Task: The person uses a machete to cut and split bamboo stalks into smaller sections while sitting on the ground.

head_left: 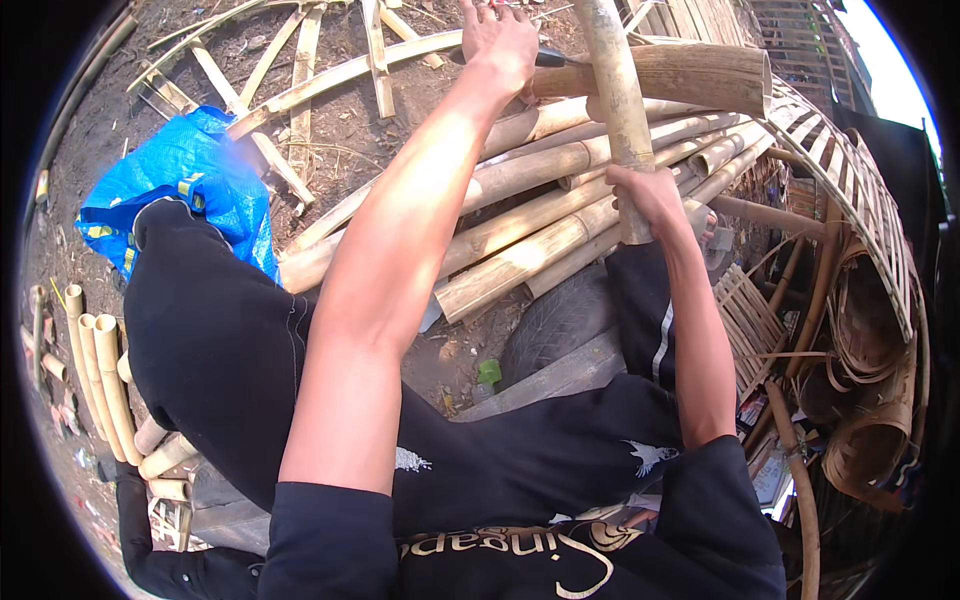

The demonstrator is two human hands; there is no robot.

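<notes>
My left hand point(497, 45), reaching out at the top of the view, is closed around the dark handle of a knife point(550, 57). Most of its blade is hidden where it meets a thick bamboo section point(690, 78) lying across the pile. My right hand point(650, 195) grips the lower end of a stout bamboo pole point(615, 90). That pole stands nearly upright and crosses in front of the thick section. Beneath both lie several cut bamboo poles point(540, 245), stacked at a slant.
Split bamboo strips point(305, 90) lie on the dirt at the far left. A blue woven bag point(180, 165) sits beside my left leg, near short bamboo lengths point(105, 370). A tyre point(560, 325) is under the pile. Slatted bamboo panels point(850, 180) stand at right.
</notes>
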